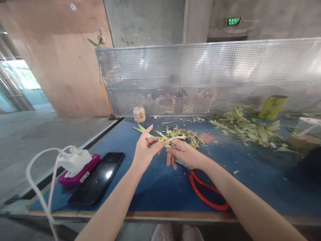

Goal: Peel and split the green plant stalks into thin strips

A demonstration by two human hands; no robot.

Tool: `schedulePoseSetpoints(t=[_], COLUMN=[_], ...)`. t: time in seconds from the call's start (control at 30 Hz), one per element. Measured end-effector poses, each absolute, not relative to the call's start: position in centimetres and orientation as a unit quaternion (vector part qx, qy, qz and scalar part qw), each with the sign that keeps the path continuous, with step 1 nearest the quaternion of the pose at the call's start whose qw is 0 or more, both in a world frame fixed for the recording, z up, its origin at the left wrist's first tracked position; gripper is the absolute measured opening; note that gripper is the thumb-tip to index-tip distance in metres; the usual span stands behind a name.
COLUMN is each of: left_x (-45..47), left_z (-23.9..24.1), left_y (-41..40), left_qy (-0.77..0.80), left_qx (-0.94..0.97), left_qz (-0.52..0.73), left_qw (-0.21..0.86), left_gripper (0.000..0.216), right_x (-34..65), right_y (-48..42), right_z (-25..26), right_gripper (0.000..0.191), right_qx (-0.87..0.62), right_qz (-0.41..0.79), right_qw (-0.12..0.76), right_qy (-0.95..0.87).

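Observation:
Both of my hands meet over the middle of the blue tabletop (155, 187), pinching a plant stalk (164, 138) with pale, strip-like leaves. My left hand (146, 149) grips it between thumb and fingers, and long green leaf blades stick out past it to the left. My right hand (184, 152) has its fingertips closed on the stalk's other side. Under my right hand and forearm lie scissors (200, 187) with red handles, their blades partly hidden. Just behind the hands is a small heap of greenish plant trimmings (187, 134).
At left sit a black phone (96, 180), a purple power strip (79, 172) and a white charger (75, 160) with cable. A small jar (139, 114) stands at the back. A leaf pile (247, 130), a yellow-green cylinder (272, 107) and a clear cup (306, 132) are right. Perforated metal panel (155, 73) borders the back.

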State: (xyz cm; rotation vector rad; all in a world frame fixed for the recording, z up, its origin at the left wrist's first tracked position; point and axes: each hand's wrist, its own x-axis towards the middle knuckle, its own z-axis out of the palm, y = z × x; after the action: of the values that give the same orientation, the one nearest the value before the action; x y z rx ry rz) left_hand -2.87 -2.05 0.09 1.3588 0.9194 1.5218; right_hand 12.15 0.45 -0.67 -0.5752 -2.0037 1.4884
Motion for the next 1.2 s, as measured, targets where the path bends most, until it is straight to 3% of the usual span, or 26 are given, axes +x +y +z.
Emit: schedulePoseSetpoints(t=[0.17,0.43,0.7,0.93,1.2], left_x=[-2.88,-2.95,-2.62,-2.52,-2.79], left_z=[0.23,0.54,0.37,0.03,0.09], left_y=[-2.08,-2.30,-2.50,-2.22,-2.19], left_qy=[0.369,0.378,0.407,0.402,0.410], left_qx=[0.550,0.559,0.565,0.533,0.574], left_qz=[0.599,0.588,0.609,0.626,0.609], left_qw=[0.449,0.446,0.380,0.404,0.363], left_gripper=[0.081,0.078,0.089,0.089,0.085], right_x=[12.59,12.24,12.01,12.07,11.99], right_y=[0.65,0.72,0.48,0.39,0.59], right_z=[-0.97,-0.61,-0.52,-0.52,-1.00], right_gripper=[0.018,0.018,0.019,0.019,0.034], right_qx=[-0.185,-0.211,-0.244,-0.277,-0.300], right_qz=[0.584,0.527,0.530,0.481,0.461], right_qw=[0.262,0.340,0.328,0.311,0.331], right_qy=[-0.746,-0.750,-0.743,-0.772,-0.767])
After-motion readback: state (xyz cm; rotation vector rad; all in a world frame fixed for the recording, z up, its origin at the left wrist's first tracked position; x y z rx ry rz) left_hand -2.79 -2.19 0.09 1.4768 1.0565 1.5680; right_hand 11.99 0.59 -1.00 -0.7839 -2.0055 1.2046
